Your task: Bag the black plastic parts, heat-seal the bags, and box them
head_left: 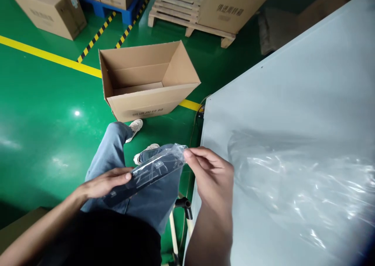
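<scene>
A long dark flat part lies partly inside a clear plastic bag, held at a slant above my lap. What kind of part it is I cannot make out. Near its lower left end, my left hand grips the dark part, thumb on top and the other fingers hidden underneath. At the upper right, my right hand pinches the crumpled end of the bag between thumb and forefinger. Close to that hand, a heap of clear plastic bags spreads over the pale table.
An open cardboard box stands on the green floor ahead of my feet. Farther back are a wooden pallet bearing a closed carton, a blue pallet with cartons, and another carton. A pipe frame stands beside the table.
</scene>
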`<state>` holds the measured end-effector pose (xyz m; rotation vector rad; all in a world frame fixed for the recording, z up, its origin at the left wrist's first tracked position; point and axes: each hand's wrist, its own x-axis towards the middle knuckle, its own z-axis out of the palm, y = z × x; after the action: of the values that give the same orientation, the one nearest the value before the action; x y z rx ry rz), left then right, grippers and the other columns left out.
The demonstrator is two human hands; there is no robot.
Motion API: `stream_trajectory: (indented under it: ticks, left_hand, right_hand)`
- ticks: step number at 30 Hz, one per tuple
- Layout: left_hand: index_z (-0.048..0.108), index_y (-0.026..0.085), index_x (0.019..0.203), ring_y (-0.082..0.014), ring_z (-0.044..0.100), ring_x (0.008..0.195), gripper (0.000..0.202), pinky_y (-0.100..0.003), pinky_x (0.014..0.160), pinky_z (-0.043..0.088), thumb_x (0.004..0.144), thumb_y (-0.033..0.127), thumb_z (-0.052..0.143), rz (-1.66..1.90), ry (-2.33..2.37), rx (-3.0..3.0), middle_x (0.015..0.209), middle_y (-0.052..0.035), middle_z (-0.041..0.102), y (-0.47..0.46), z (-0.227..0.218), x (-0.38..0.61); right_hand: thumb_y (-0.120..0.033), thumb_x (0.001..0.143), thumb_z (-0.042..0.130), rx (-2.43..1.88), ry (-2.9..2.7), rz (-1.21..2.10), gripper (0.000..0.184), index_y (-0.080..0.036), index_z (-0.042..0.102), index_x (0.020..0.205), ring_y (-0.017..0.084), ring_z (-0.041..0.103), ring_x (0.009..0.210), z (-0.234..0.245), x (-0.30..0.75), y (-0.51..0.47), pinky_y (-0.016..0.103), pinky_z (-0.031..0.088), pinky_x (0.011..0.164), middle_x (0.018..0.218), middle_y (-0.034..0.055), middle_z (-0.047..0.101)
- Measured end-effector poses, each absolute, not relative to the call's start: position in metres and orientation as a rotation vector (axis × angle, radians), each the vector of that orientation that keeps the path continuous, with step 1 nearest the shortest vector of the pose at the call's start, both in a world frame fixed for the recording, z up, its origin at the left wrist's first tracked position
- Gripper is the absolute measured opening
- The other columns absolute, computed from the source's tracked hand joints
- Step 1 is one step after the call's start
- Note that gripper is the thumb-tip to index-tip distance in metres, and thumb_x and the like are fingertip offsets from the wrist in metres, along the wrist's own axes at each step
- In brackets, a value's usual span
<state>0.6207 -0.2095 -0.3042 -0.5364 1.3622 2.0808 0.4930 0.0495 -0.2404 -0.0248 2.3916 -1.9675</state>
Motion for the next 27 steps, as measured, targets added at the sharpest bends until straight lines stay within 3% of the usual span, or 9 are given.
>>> stream_trajectory:
  ticks: [4, 6, 10, 13, 19, 22, 27]
  left_hand:
    - [0.081, 0.017, 0.102, -0.0267, 0.075, 0.078, 0.059, -0.033, 0.069, 0.06, 0.09, 0.074, 0.075, 1.928, 1.128, -0.45, 0.094, -0.0127, 0.081, -0.225, -0.288, 0.618]
    - [0.08, 0.014, 0.096, -0.0232, 0.07, 0.067, 0.065, -0.031, 0.061, 0.057, 0.093, 0.077, 0.067, 1.937, 0.943, -0.437, 0.085, -0.013, 0.078, -0.224, -0.284, 0.617]
    - [0.081, 0.01, 0.098, -0.0257, 0.074, 0.076, 0.068, -0.033, 0.066, 0.06, 0.09, 0.077, 0.07, 2.021, 0.782, -0.488, 0.095, -0.0175, 0.079, -0.214, -0.29, 0.61]
    - [0.08, 0.009, 0.105, -0.0292, 0.076, 0.087, 0.074, -0.038, 0.077, 0.064, 0.09, 0.08, 0.069, 2.164, 0.714, -0.568, 0.108, -0.0213, 0.08, -0.203, -0.298, 0.598]
    - [0.079, 0.009, 0.113, -0.0332, 0.076, 0.096, 0.086, -0.041, 0.09, 0.061, 0.087, 0.089, 0.061, 2.455, 0.89, -0.715, 0.106, -0.0192, 0.08, -0.177, -0.29, 0.575]
    - [0.077, 0.012, 0.119, -0.0308, 0.075, 0.1, 0.079, -0.039, 0.092, 0.06, 0.093, 0.084, 0.059, 2.646, 0.928, -0.831, 0.109, -0.0147, 0.079, -0.167, -0.28, 0.568]
    - [0.074, 0.017, 0.125, -0.0286, 0.075, 0.103, 0.069, -0.037, 0.092, 0.061, 0.095, 0.078, 0.063, 2.85, 0.983, -0.921, 0.111, -0.0111, 0.078, -0.155, -0.27, 0.561]
  right_hand:
    - [-0.048, 0.071, 0.095, 0.21, 2.052, -2.048, 0.03, -0.022, 0.081, 0.079, 0.016, 0.064, 0.06, -0.249, 0.491, 0.048, 0.033, 0.056, 0.059, 0.068, 0.0008, 0.072]
    - [-0.05, 0.073, 0.094, 0.268, 1.944, -2.104, 0.032, -0.022, 0.08, 0.08, 0.015, 0.061, 0.06, -0.255, 0.489, 0.045, 0.032, 0.054, 0.06, 0.067, -0.0004, 0.069]
    - [-0.06, 0.084, 0.084, 0.295, 1.986, -2.301, 0.043, -0.027, 0.08, 0.111, 0.017, 0.069, 0.08, -0.272, 0.494, 0.038, 0.033, 0.059, 0.073, 0.089, 0.0016, 0.074]
    - [-0.062, 0.092, 0.076, 0.202, 2.098, -2.216, 0.051, -0.028, 0.072, 0.13, 0.021, 0.074, 0.096, -0.287, 0.513, 0.028, 0.038, 0.063, 0.082, 0.108, 0.0065, 0.077]
    - [-0.045, 0.095, 0.078, -0.091, 2.317, -1.913, 0.034, -0.027, 0.071, 0.122, 0.022, 0.073, 0.092, -0.294, 0.574, 0.002, 0.038, 0.064, 0.084, 0.103, 0.0061, 0.075]
    - [-0.036, 0.096, 0.077, -0.386, 2.594, -1.764, 0.02, -0.027, 0.073, 0.114, 0.021, 0.071, 0.088, -0.287, 0.591, -0.008, 0.038, 0.064, 0.081, 0.098, 0.0053, 0.073]
    - [-0.026, 0.098, 0.076, -0.599, 2.804, -1.586, 0.018, -0.027, 0.074, 0.116, 0.023, 0.073, 0.088, -0.28, 0.594, -0.019, 0.041, 0.064, 0.081, 0.096, 0.0061, 0.074]
